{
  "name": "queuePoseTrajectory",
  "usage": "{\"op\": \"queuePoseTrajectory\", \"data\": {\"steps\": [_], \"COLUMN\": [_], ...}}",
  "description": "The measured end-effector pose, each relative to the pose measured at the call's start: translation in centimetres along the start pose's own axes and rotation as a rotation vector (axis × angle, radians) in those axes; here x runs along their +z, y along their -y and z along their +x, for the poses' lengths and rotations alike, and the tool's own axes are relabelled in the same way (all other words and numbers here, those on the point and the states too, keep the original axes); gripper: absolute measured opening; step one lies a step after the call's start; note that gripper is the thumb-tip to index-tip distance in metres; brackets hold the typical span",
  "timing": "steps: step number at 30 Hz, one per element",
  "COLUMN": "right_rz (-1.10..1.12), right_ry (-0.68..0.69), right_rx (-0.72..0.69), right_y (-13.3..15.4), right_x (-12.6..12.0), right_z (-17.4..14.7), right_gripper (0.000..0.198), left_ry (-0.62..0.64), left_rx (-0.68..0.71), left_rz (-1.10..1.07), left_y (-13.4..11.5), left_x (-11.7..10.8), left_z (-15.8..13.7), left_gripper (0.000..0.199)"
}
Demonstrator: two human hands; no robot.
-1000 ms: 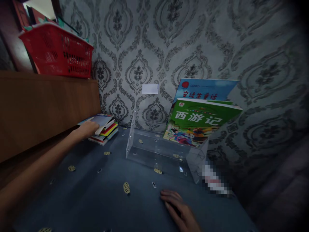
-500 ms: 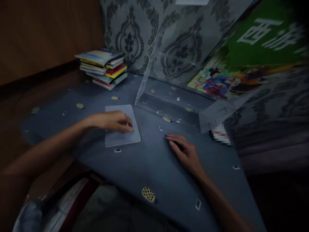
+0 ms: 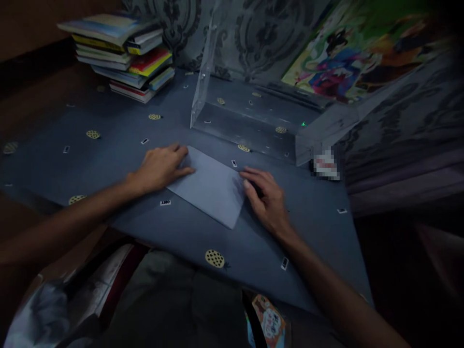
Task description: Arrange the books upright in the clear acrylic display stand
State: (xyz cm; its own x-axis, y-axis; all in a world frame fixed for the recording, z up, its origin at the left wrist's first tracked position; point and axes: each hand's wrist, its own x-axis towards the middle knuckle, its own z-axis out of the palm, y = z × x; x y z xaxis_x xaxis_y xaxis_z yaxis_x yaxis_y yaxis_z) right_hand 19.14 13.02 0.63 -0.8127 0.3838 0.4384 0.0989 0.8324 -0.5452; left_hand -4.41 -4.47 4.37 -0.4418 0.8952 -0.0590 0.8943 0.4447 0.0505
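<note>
A pale, thin rectangular sheet (image 3: 208,188), stiff and smooth-looking, sits slanted on the blue-grey tabletop between my hands. My left hand (image 3: 161,164) holds its left end, thumb resting over the surface and fingers curled around the upper left corner. At the opposite end, my right hand (image 3: 266,198) has its thumb and fingertips closed at the right edge. Faint dark reflections of the right fingers show on the sheet. Just beyond the sheet stands a clear plastic stand or open box (image 3: 246,128) with raised sides.
The table (image 3: 119,164) has a cover printed with pineapples and small labels. A stack of books (image 3: 123,58) stands at the back left. A colourful picture book (image 3: 340,63) leans at the back right, near a blurred white object (image 3: 326,164). A patterned wall rises behind.
The sheet has turned and shifted right, bringing its right end to my right hand. My left hand has moved to its left corner. The view has tilted downward.
</note>
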Motion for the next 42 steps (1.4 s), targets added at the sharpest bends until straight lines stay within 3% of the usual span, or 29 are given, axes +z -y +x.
{"op": "queuePoseTrajectory", "data": {"steps": [2, 4, 7, 9, 13, 19, 24, 31, 33, 35, 39, 42], "right_rz": [-0.07, -0.096, -0.101, -0.105, -0.093, -0.242, -0.277, -0.236, -0.238, -0.248, -0.275, -0.327], "right_ry": [-0.015, 0.066, 0.248, 0.322, 0.351, 0.272, 0.242, 0.217, 0.207, 0.195, 0.199, 0.226], "right_rx": [-0.037, -0.116, -0.233, -0.261, -0.2, 0.057, 0.113, 0.106, 0.089, 0.077, 0.055, 0.068], "right_y": [0.5, 1.7, 4.1, 5.0, 4.2, -0.1, -1.7, -1.5, -1.7, -1.9, -2.1, -1.7], "right_x": [-0.2, 0.2, 2.0, 3.4, 4.3, 0.4, -1.3, -0.9, -0.9, -0.9, -0.9, -1.3], "right_z": [0.0, 0.3, 1.1, 1.9, 2.2, -1.1, -2.8, -2.8, -2.9, -3.0, -3.1, -3.0], "right_gripper": [0.03, 0.03, 0.032, 0.034, 0.041, 0.058, 0.056, 0.055, 0.055, 0.055, 0.056, 0.056], "left_ry": [-0.027, -0.089, -0.15, -0.154, -0.158, -0.132, -0.135, -0.045, -0.036, -0.034, -0.05, -0.022], "left_rx": [0.114, 0.232, 0.345, 0.366, 0.361, 0.342, 0.361, 0.636, 0.663, 0.618, 0.437, 0.451], "left_rz": [0.037, 0.079, 0.064, 0.012, -0.045, -0.052, -0.011, -0.044, -0.052, -0.045, -0.075, -0.23], "left_y": [-2.6, -4.4, -5.2, -5.0, -4.3, -4.4, -4.5, -9.8, -10.2, -9.1, -3.9, -0.5], "left_x": [0.3, 0.7, 1.5, 2.0, 2.4, 2.3, 2.4, 2.7, 2.5, 2.2, 1.4, 1.3], "left_z": [-0.7, -1.0, -1.1, -0.9, -0.7, -0.8, -0.6, 1.1, 1.4, 1.4, 0.9, 1.3], "left_gripper": [0.042, 0.034, 0.025, 0.032, 0.04, 0.044, 0.048, 0.053, 0.053, 0.052, 0.05, 0.049]}}
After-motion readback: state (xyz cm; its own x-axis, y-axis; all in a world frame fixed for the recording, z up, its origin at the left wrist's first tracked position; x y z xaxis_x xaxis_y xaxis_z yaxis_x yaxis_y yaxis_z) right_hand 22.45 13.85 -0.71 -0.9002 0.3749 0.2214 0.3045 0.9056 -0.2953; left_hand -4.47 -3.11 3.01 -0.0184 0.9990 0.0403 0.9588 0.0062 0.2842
